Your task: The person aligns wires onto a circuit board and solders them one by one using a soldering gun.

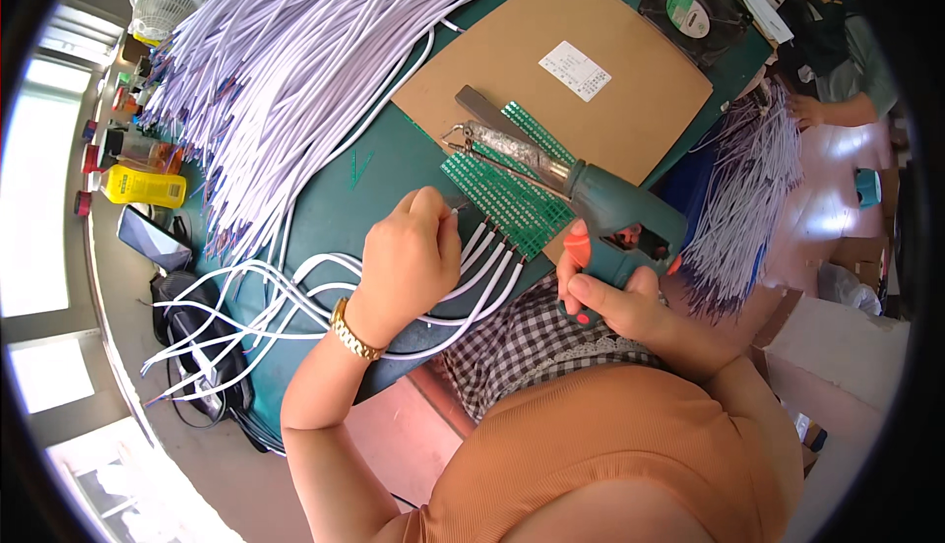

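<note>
Centrally, a green glue gun (610,223) with an orange trigger is grasped firmly in the right hand (615,297), its metal nozzle laid across a panel of small green circuit boards (507,198). Just left of that panel, the left hand (409,257) is curled and pressed down on the ends of several white cables (482,272); whether anything is pinched between its fingers cannot be told. A gold watch (352,331) is worn on that wrist. Behind the panel, a brown cardboard sheet (610,100) is laid on the green table (374,179). Far left of the panel, a large bundle of white wires (285,61) is spread out, with a yellow bottle (145,187) beyond it. To the right of the panel, another person's hand (807,110) is seen beside a second wire bundle (753,189).
</note>
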Motion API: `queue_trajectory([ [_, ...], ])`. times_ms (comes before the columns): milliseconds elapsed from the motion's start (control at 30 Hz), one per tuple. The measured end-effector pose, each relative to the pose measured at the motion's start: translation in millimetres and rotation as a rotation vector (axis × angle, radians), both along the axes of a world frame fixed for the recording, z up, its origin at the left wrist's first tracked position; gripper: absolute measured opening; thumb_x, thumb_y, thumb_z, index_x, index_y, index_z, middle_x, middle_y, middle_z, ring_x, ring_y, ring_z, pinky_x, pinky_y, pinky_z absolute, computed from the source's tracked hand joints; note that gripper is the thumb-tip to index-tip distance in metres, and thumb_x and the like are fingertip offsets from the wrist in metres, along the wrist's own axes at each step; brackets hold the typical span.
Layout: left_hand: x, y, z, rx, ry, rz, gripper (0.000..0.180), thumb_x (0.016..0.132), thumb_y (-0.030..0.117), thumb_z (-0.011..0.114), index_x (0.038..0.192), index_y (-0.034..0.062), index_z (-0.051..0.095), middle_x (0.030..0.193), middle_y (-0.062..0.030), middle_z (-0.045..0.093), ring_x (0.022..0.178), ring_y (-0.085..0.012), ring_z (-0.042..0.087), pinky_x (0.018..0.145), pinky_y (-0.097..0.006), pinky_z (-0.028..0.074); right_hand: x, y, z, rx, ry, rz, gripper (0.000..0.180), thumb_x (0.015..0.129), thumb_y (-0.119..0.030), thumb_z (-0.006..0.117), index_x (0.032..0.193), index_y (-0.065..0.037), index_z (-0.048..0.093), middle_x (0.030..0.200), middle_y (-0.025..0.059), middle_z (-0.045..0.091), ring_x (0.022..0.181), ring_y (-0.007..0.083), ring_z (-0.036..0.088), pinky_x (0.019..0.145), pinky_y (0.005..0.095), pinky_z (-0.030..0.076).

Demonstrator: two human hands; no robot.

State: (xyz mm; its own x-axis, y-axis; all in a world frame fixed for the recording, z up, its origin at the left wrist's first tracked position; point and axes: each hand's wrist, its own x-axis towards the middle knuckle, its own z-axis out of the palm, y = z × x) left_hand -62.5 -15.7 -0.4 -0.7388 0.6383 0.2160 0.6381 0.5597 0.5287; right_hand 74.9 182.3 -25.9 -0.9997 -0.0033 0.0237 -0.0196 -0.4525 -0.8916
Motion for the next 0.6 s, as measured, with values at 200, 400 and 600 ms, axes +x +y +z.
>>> queue_trajectory([
  [200, -4.5, 3.1, -16.5, 0.06, -0.105, 0.056, 0.012, 0.077, 0.002, 0.063, 0.075, -0.0011, 0.052, 0.067, -0.0167, 0.059, 0.057, -0.0296, 0.059, 0.052, -0.035, 0.045, 17.3, 14.5, 22.2, 0.421, -0.198, 0.189, 0.008, 0.083, -0.004, 0.059, 0.091, -0.004, 0.057, 0.074, 0.0011, 0.055, 0.066, 0.0095, 0.053, 0.058, 0.0254, 0.044],
  [400, -3.8, 3.2, -13.8, 0.047, -0.188, 0.064, 0.013, 0.077, 0.003, 0.064, 0.073, -0.0012, 0.052, 0.064, -0.0147, 0.058, 0.053, -0.0245, 0.057, 0.051, -0.032, 0.045, 33.4, 21.0, -10.9, 0.689, 0.234, 0.02, 0.04, 0.082, 0.005, 0.058, 0.121, 0.0, 0.049, 0.078, 0.007, 0.058, 0.065, 0.0102, 0.055, 0.057, 0.0247, 0.046],
  [600, 2.5, 7.6, -14.8, 0.063, -0.152, 0.078, 0.015, 0.076, 0.003, 0.065, 0.073, 0.0001, 0.051, 0.064, -0.0124, 0.056, 0.053, -0.0232, 0.055, 0.049, -0.032, 0.043, 43.5, 22.1, -13.7, 0.771, 0.132, 0.097, 0.039, 0.083, 0.002, 0.057, 0.121, 0.0, 0.047, 0.08, 0.0062, 0.058, 0.067, 0.0103, 0.056, 0.06, 0.0251, 0.046],
])
